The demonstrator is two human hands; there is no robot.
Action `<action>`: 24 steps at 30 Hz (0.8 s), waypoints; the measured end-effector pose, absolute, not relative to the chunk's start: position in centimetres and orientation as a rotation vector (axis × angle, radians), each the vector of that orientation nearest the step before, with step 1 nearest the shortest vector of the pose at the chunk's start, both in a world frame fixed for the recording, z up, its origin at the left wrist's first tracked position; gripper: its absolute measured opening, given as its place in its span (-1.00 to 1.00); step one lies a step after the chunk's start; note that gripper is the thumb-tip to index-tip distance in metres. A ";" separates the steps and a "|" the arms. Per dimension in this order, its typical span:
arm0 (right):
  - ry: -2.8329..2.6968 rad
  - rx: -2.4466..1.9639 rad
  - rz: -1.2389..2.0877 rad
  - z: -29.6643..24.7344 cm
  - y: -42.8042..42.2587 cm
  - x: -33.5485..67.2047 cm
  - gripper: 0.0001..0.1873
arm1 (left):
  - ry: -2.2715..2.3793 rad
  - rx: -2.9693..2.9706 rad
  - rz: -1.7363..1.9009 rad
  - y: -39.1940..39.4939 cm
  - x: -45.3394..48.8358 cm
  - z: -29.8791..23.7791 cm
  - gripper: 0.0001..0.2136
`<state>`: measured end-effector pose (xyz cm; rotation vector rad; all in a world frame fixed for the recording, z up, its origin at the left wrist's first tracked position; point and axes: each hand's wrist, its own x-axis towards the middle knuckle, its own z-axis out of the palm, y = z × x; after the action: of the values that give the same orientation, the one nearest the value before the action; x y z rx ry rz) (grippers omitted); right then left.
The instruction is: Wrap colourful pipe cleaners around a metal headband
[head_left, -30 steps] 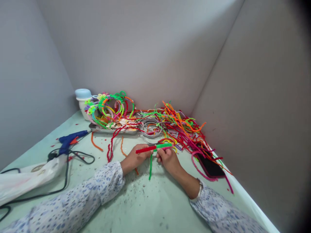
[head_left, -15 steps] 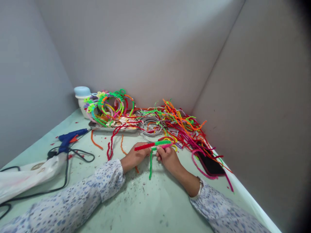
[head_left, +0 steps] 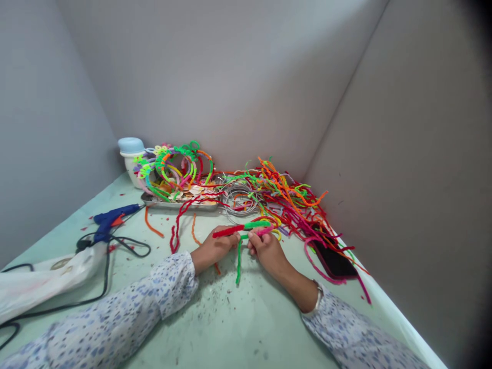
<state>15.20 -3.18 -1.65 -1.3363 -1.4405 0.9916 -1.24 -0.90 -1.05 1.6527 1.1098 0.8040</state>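
Observation:
Between my two hands, above the table, is a hoop wrapped in pipe cleaner, with red, green and pink stretches. My left hand is closed around its red side. My right hand pinches the hoop near where green meets pink. A loose green pipe cleaner end hangs down between the hands. The fingertips partly cover the spot where the green strand meets the hoop. Just beyond the hands lie bare metal wire rings and red pipe cleaners.
A metal tray holds pale discs and finished colourful hoops. Behind it stands a white bottle. At the left are a blue glue gun, its cord and a plastic bag. Heaped pipe cleaners partly cover a phone at right.
My hands stay in nearly the same place. Near the right fingers the hoop has tilted slightly, and a gap now shows between its green and pink parts.

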 end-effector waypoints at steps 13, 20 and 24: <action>-1.404 -1.409 0.990 -1.7 -3.1 15.5 -0.62 | 1.080 1.662 0.823 -1.9 -1.3 0.4 -0.77; -1.411 -1.372 1.014 -1.5 -3.2 15.3 -0.65 | 1.055 1.766 0.810 -1.7 -1.4 0.6 -0.76; -1.416 -1.356 1.010 -1.6 -3.1 15.2 -0.67 | 1.062 1.757 0.828 -1.4 -1.4 0.0 -0.77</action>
<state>15.25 -3.08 -1.59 -1.3559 -1.4165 1.0103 -1.36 -1.41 0.04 1.7573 1.0618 0.8283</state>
